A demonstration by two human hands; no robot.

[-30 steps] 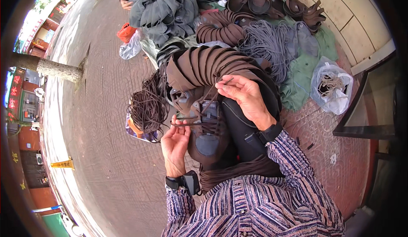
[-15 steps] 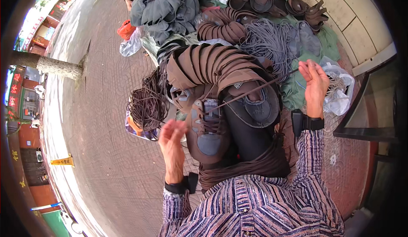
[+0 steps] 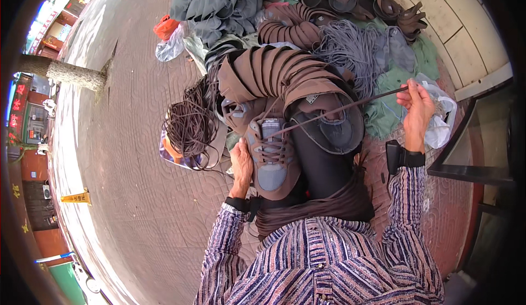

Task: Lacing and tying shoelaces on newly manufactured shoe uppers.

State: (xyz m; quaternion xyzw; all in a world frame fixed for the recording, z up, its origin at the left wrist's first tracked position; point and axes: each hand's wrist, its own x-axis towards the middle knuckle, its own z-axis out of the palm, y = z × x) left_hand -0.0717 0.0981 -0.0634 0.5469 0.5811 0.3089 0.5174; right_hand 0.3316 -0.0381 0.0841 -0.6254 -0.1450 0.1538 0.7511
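A brown shoe upper [image 3: 289,183] with a grey toe lies on my lap, its toe toward me and a dark lace threaded through its front. My left hand [image 3: 241,165] grips the upper's left edge, with some fingers hidden beneath. Out to the right, my right hand [image 3: 419,110] pinches the free end of the brown shoelace [image 3: 350,105], which runs taut from the upper's eyelets. A curved stack of nested brown uppers [image 3: 268,72] rests on my legs, just beyond the one being laced. Brown laces [image 3: 323,214] lie in a bundle across my lap.
A tangled heap of brown laces [image 3: 189,127] sits left of my legs. Farther off are grey uppers [image 3: 219,4], grey laces [image 3: 348,47] and a green cloth [image 3: 383,116]. A white plastic bag [image 3: 445,105] and a dark-framed glass panel [image 3: 476,141] stand at the right.
My left hand has come in from the left onto the side of the upper. The right hand has moved slightly right with the lace end. A person's hand at the far edge has left view.
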